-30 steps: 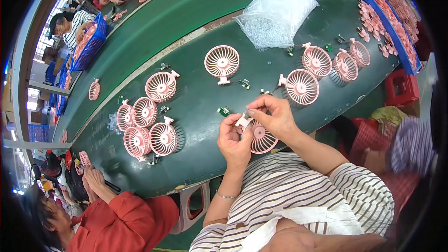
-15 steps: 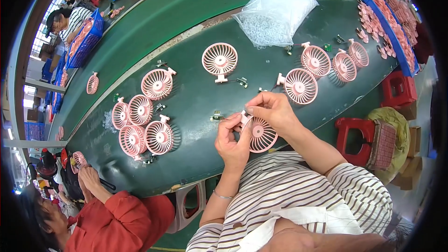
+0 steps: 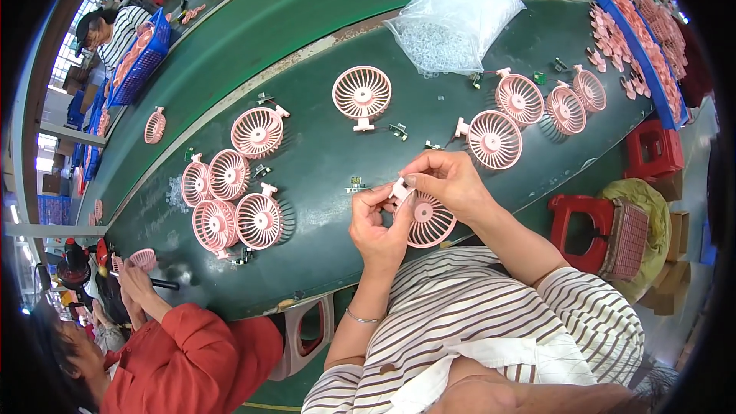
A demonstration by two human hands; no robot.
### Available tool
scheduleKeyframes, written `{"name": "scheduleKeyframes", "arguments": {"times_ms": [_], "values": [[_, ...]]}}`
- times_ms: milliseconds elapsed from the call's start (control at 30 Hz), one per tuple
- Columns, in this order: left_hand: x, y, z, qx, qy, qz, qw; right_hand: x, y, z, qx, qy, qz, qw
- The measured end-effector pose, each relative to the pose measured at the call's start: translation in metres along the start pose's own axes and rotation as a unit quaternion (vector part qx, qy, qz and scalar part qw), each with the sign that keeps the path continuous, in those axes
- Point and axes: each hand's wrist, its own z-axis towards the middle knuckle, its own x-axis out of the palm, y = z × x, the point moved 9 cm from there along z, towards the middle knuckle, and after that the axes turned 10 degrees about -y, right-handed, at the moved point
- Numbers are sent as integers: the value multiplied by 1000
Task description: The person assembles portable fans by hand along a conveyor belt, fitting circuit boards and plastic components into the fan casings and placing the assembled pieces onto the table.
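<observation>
At the table's near edge, my left hand (image 3: 378,222) and my right hand (image 3: 451,185) meet over a pink fan housing (image 3: 427,222), a round slatted cage with a small stem. Both sets of fingers are closed around its stem, the right thumb and forefinger pinching at the tip; whatever small part sits there is hidden. A small circuit board (image 3: 356,183) lies just beyond my left hand, a wire seeming to run toward the stem. Farther off lies another fan housing (image 3: 362,93) with a circuit board (image 3: 398,131) beside it.
Several pink housings (image 3: 258,219) stand at left, more (image 3: 494,140) at right. A clear bag of small transparent pieces (image 3: 445,38) lies at the back. Pink parts fill a blue tray (image 3: 652,54) at far right. A red-sleeved co-worker (image 3: 184,353) sits at left. Red stools (image 3: 576,234) stand right.
My hands stay at the stem with only slight finger shifts. At lower left, the co-worker's hands and the pink housings near them have moved.
</observation>
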Motion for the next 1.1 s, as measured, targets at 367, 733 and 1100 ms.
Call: {"name": "scheduleKeyframes", "arguments": {"times_ms": [367, 733, 1100], "values": [[-9, 0, -2, -25, -52, 65, 996, 24, 57, -58, -468, -55, -293, 832], [-10, 8, -4, 16, -28, 86, 996, 25, 53, -44, -389, 28, -308, 868], [3, -25, 33, -55, 97, 365, 924, -74, 46, 0, -331, -32, -406, 851]]}}
